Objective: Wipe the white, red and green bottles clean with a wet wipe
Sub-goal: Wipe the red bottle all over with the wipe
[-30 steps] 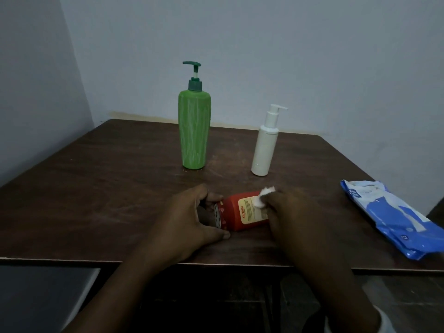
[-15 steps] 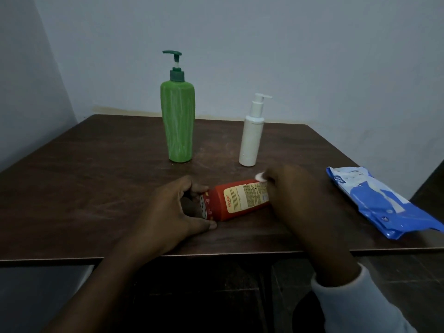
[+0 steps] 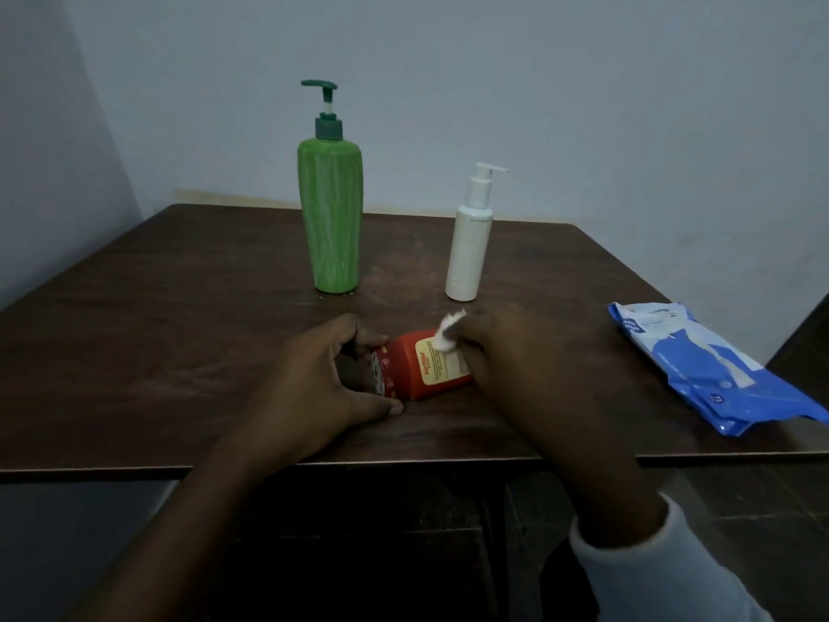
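The red bottle (image 3: 410, 374) lies sideways near the bench's (image 3: 179, 334) near edge. The left hand (image 3: 320, 379) grips its end, and the right hand (image 3: 516, 365) pinches the wet wipe (image 3: 446, 338) onto it. Wiping the red bottle is in hand; next it probably needs rolling.

Dark brown wood-grain table (image 3: 179, 343) fills centre; near edge runs 9 to 3 o'clock, low in view. Top scuffed, dull sheen.
Back wall (image 3: 583, 83) at 12 o'clock: plain, pale blue-grey.
Side wall (image 3: 40, 150) at 10 o'clock: same paint, meets back wall in corner behind table's far left.
Yellowish strip (image 3: 233, 198) along wall foot at 11 o'clock.
Floor (image 3: 771, 500) at 4 o'clock: dark, possibly tiled. Paler grey patch (image 3: 67, 531) at 8 o'clock.
Deep shadow under table.
Light dim, cool, even.
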`<state>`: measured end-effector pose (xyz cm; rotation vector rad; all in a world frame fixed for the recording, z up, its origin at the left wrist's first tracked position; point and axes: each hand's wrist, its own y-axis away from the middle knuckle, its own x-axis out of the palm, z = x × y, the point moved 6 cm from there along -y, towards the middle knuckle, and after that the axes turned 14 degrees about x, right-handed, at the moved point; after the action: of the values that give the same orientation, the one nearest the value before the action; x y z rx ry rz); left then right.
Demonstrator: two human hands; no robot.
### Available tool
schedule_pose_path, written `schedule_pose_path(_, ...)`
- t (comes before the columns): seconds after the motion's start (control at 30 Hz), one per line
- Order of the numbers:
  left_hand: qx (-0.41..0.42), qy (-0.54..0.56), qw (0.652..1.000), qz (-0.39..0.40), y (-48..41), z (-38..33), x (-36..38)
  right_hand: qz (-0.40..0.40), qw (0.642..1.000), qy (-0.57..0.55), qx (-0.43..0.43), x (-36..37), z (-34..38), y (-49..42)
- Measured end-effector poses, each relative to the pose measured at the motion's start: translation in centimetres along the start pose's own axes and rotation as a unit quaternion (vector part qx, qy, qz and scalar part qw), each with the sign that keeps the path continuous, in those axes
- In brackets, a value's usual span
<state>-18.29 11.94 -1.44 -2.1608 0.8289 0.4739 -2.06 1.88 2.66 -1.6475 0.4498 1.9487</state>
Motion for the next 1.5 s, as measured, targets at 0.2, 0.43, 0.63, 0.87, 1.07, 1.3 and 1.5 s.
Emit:
schedule_pose_path(0.2,-0.007,0.011,1.000,0.006,-0.1,0.1,0.1,0.066,0.985,0.084,0.135,-0.9,-3.1,-1.5)
schedule_pose_path(0.43,-0.007,0.007,1.000,0.009,-0.1,-0.1,0.1,-0.115,0.980,-0.037,-0.159,-1.3,4.1,1.8)
schedule_pose_path(0.63,0.002,0.024,1.000,-0.006,0.1,-0.4,0.0,-0.169,0.963,-0.058,-0.201,1.5,5.1,3.5)
schedule_pose_path(0.87,-0.011,0.021,1.000,0.007,0.1,0.5,0.3,-0.150,0.971,-0.039,-0.182,2.0,1.0,3.8)
schedule_pose_path(1.07,-0.014,0.019,1.000,0.018,0.0,0.4,0.2,-0.076,0.996,0.016,0.036,-0.7,-5.2,-2.0)
schedule_pose_path(1.3,-0.030,0.051,0.998,0.000,0.3,0.1,0.2,-0.068,0.994,-0.017,0.084,-0.1,-5.4,-0.7)
schedule_pose_path(1.5,-0.023,0.049,0.999,-0.001,0.2,0.4,0.1,-0.101,0.987,-0.121,-0.025,-0.8,-0.6,3.1)
